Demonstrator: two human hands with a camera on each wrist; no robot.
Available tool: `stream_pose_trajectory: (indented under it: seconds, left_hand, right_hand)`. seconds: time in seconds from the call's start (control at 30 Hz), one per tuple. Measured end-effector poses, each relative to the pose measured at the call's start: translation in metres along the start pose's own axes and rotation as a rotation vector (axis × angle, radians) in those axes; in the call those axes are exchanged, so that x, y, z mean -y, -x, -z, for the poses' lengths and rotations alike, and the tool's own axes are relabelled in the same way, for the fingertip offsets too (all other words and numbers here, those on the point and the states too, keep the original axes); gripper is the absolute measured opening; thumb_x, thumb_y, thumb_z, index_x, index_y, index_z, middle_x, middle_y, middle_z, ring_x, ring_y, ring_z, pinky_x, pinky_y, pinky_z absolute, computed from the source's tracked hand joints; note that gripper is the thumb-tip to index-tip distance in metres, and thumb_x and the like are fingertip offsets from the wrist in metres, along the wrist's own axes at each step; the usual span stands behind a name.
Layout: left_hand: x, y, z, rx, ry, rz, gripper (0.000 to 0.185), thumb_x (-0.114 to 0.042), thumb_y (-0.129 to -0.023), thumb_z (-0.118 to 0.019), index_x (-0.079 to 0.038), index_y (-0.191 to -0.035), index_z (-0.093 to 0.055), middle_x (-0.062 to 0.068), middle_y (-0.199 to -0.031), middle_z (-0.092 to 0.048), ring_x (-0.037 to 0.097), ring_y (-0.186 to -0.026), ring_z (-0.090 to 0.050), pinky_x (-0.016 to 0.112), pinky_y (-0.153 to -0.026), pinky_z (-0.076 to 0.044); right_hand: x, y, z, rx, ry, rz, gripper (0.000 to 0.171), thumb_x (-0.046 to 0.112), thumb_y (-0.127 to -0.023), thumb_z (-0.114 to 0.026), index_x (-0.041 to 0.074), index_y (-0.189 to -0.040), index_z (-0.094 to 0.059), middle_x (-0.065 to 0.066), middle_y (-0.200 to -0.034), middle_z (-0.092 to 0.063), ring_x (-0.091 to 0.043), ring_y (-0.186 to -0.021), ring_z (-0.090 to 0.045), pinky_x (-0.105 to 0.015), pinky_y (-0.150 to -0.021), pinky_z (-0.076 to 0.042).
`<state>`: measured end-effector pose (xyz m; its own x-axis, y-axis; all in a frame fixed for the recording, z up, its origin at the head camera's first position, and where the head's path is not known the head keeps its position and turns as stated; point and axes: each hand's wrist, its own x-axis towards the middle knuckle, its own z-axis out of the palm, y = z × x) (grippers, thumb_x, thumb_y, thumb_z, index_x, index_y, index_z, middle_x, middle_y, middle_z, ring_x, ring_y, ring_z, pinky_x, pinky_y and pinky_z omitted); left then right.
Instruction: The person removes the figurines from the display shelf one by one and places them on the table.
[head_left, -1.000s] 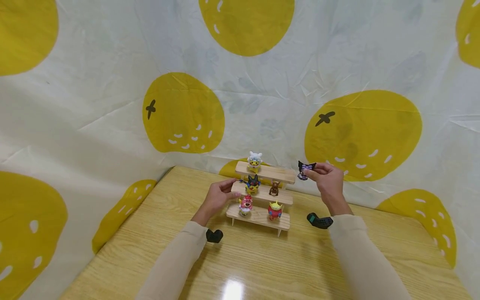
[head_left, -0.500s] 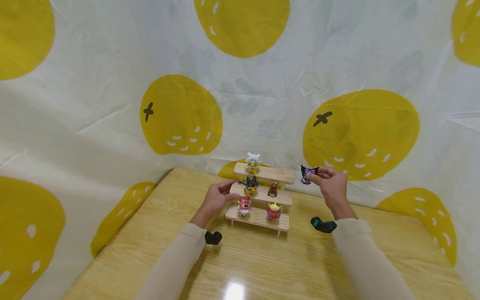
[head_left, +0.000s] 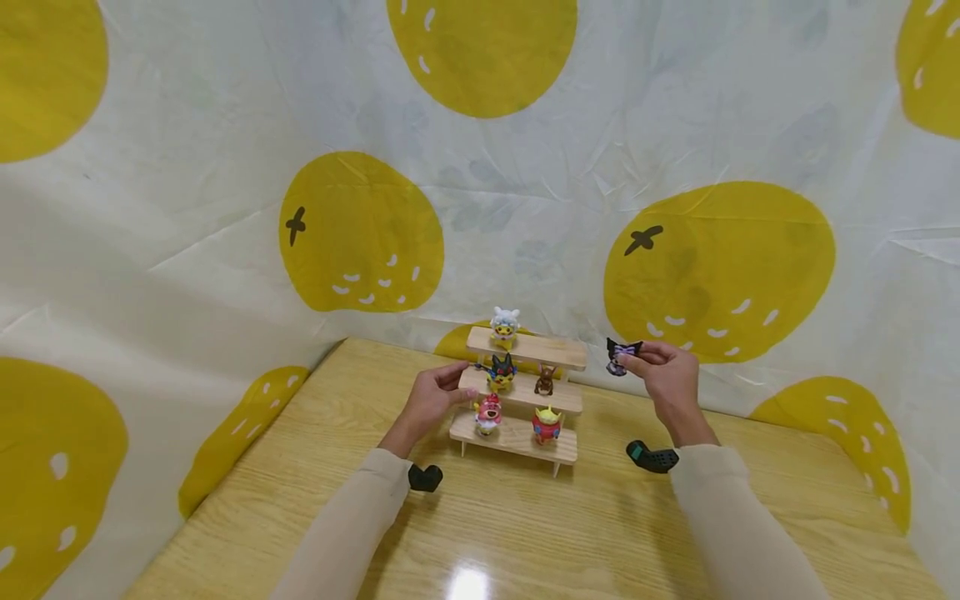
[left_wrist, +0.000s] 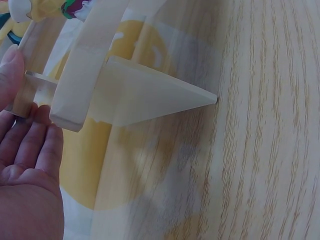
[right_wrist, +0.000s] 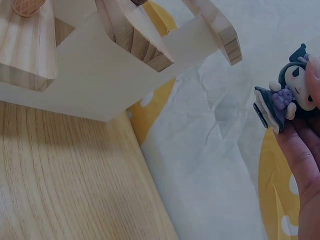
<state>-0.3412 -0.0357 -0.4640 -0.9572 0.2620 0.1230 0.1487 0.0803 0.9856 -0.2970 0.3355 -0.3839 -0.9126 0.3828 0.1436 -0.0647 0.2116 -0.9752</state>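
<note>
A three-tier wooden display stand (head_left: 516,431) stands on the table. My left hand (head_left: 429,404) grips the left end of its middle shelf; in the left wrist view the thumb (left_wrist: 11,75) lies above the board and the fingers curl beneath. Off the stand's right side, my right hand (head_left: 673,385) pinches a black-and-purple figurine (head_left: 619,360) with pointed black ears. The right wrist view shows this figurine (right_wrist: 295,92) tipped sideways, clear of the shelves, its head partly covered by the thumb.
On the shelves are a white-hooded yellow figurine (head_left: 504,329), a black-eared one (head_left: 500,375), a brown one (head_left: 545,382), a pink one (head_left: 488,414) and a red one with a yellow-green head (head_left: 547,425). A fruit-patterned cloth (head_left: 525,217) hangs behind the wooden table (head_left: 510,533).
My right hand has moved a little right and down with the figurine, away from the top shelf. The left hand keeps its grip on the middle shelf.
</note>
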Motion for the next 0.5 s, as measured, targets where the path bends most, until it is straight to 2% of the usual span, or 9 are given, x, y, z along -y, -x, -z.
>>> stream_pose_trajectory:
  seconds: [0.2,0.5]
  left_hand:
    - [-0.001,0.001,0.002,-0.011,0.005,-0.006,0.062,-0.009,-0.093,-0.079,-0.003,-0.150,-0.055,0.019,-0.159,-0.048,0.035,-0.151,-0.044,0.046,-0.117,-0.047]
    - [0.001,-0.001,0.000,-0.001,0.020,-0.013,0.062,-0.007,-0.093,-0.078,-0.001,-0.150,-0.055,0.020,-0.160,-0.047,0.036,-0.150,-0.043,0.046,-0.116,-0.047]
  right_hand:
    - [-0.003,-0.001,0.003,0.006,-0.030,-0.016,0.026,0.010,-0.085,-0.087,0.006,-0.106,-0.073,0.023,-0.074,-0.071,0.005,-0.076,-0.069,-0.012,-0.069,-0.058]
    - [-0.012,0.000,0.011,-0.014,-0.002,-0.036,0.019,0.013,-0.086,-0.087,0.012,-0.099,-0.073,0.024,-0.072,-0.071,0.005,-0.075,-0.069,-0.012,-0.068,-0.057]
